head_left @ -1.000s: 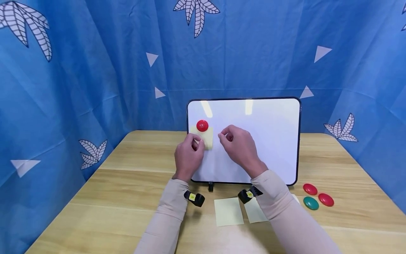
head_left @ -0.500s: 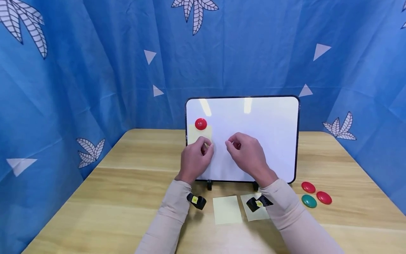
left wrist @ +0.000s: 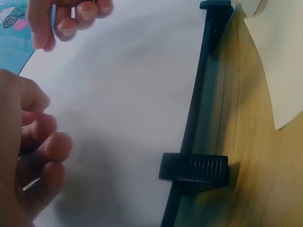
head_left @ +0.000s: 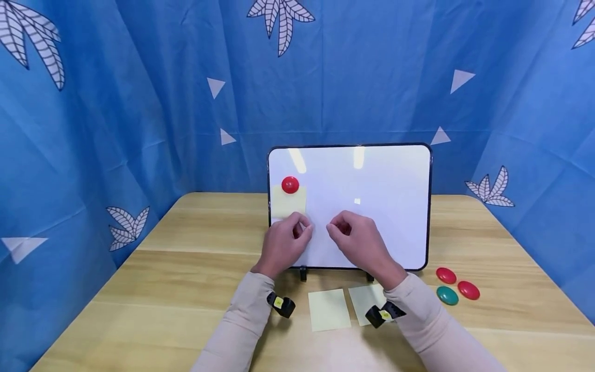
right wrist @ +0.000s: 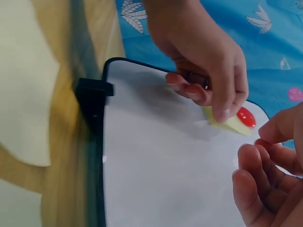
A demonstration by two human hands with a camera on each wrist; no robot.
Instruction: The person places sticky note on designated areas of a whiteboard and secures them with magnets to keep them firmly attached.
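Observation:
A black-rimmed whiteboard (head_left: 367, 181) stands upright on the table. On its left part, a red round magnet (head_left: 290, 185) sits over the top edge of a pale yellow paper note (head_left: 282, 202). My left hand (head_left: 283, 245) is just below the note's lower right corner, fingers loosely curled and holding nothing. To its right, my right hand (head_left: 364, 243) hovers before the board, also loosely curled around nothing. Both hands' bent fingers show in the left wrist view, against the white surface. In the right wrist view, the left fingertips overlap the note (right wrist: 232, 124).
Two more yellow notes (head_left: 329, 310) lie on the table before the board, the right one partly behind my wrist camera. Two red magnets (head_left: 468, 290) and a green magnet (head_left: 448, 295) lie at the right. Black feet (head_left: 303, 274) support the board; a blue curtain (head_left: 372, 77) hangs behind.
Both hands have moved down the board. The left has slid from over the note's lower part to below its corner, uncovering more of it. The magnet still sits on the note.

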